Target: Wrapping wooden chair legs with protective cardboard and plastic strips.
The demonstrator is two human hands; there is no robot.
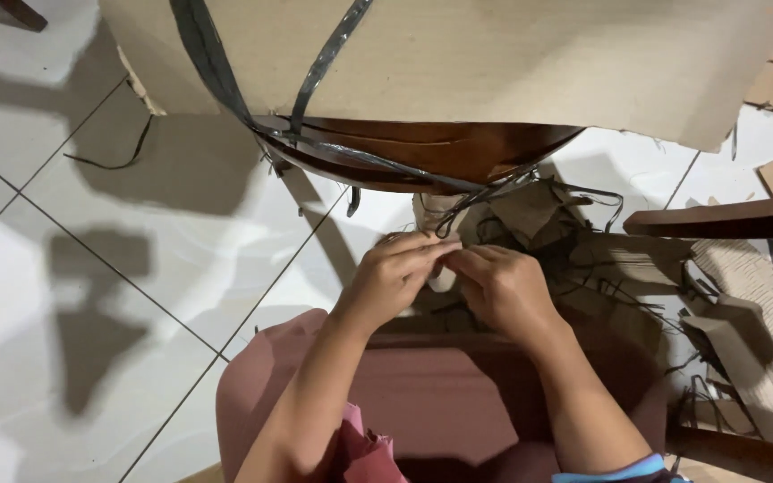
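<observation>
Dark plastic strapping (351,159) runs down over a big sheet of cardboard (494,63) and across the curved edge of a polished brown wooden piece (440,152), then trails in loose loops toward the person's hands. In the head view both hands meet just below that wooden edge, fingertips pressed together. The left hand (391,277) and the right hand (503,286) are closed narrowly around something thin between them, most likely an end of the strap or a scrap of the wrapping; the fingers hide it, so I cannot tell exactly what is pinched. Held so close and high, the hands seem to be working at a small point where the strap comes off the wrapped wood, with the wrists angled inward for a fine grip.

The person sits low over a pink seat or cushion (422,394) on the white tiled floor (91,268). To the right lies a heap of torn cardboard scraps (744,313) tangled with more cut strap ends, just beside the right forearm. A second dark wooden part (726,217) juts in from the right edge above that heap. One stray strap piece (118,156) lies apart on the tiles at the left. The overhanging cardboard sheet and the tangle of straps crowd the space directly ahead of the hands.
</observation>
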